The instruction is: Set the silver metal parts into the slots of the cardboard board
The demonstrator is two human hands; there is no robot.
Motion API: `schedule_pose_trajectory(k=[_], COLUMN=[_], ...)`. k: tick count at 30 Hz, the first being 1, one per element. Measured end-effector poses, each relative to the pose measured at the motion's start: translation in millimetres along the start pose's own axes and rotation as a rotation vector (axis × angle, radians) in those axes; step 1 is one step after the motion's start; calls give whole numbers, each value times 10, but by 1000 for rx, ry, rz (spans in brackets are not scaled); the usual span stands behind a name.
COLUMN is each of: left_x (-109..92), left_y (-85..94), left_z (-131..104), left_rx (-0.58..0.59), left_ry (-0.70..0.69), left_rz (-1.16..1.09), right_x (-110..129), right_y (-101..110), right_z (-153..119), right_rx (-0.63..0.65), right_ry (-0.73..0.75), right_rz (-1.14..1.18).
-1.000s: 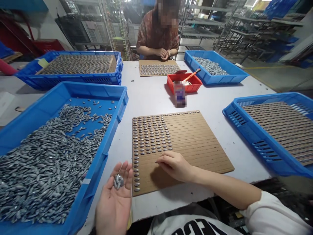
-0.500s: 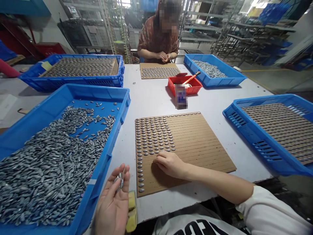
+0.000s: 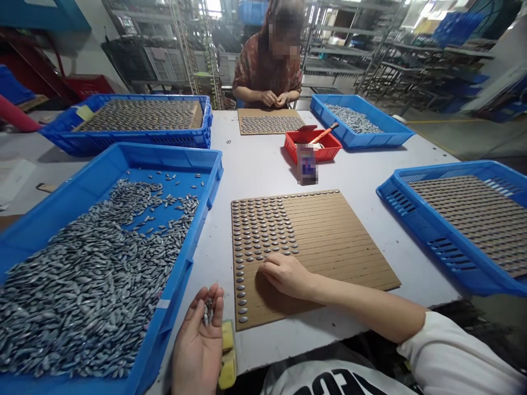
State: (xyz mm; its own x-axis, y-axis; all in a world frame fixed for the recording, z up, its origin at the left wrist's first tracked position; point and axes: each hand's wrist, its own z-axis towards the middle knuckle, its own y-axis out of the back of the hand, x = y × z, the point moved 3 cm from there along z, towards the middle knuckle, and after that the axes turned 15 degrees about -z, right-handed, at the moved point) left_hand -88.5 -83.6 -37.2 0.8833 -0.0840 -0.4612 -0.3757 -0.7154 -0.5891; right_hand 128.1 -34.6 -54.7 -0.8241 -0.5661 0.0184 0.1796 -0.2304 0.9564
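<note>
Palm up beside the left blue tray, my left hand [image 3: 200, 340] cups a few small grey metal pieces [image 3: 208, 311] in its curled fingers. My right hand [image 3: 284, 274] rests on the ribbed cardboard sheet [image 3: 337, 236], its thumb and fingers pinched together; whatever lies between the fingertips is hidden. Rows of grey oval pieces [image 3: 263, 225] fill the sheet's upper left part, and a single column runs down its left edge. Many loose grey pieces [image 3: 90, 285] lie in the large blue tray [image 3: 168, 156] at the left.
A yellow object [image 3: 228, 356] lies beside my left hand. Beyond the sheet are a red box [image 3: 329, 153] and another blue tray [image 3: 395, 140]. Blue crates with filled sheets stand at the right [image 3: 436, 258] and back left [image 3: 206, 118]. Across the table a person [image 3: 267, 71] handles something small.
My left hand has shifted slightly right, and its thumb has moved away from the pieces. The right hand stays at nearly the same place. The whole view has shifted a little.
</note>
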Motion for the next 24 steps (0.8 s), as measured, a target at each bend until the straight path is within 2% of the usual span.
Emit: schedule_pose_trajectory(k=[7,17,24], left_x=[4,29,42], left_y=[9,26,51], left_z=[37,15,11], left_rx=[77,52,212], left_ry=[20,-67,-83], left_rz=[-50,-50,-9], right_x=[3,29,21], right_y=[0,-12,-50], right_z=[16,55,50], right_rx=[-1,3,5], right_ry=[-10,-12,-37], right_rz=[10,24,60])
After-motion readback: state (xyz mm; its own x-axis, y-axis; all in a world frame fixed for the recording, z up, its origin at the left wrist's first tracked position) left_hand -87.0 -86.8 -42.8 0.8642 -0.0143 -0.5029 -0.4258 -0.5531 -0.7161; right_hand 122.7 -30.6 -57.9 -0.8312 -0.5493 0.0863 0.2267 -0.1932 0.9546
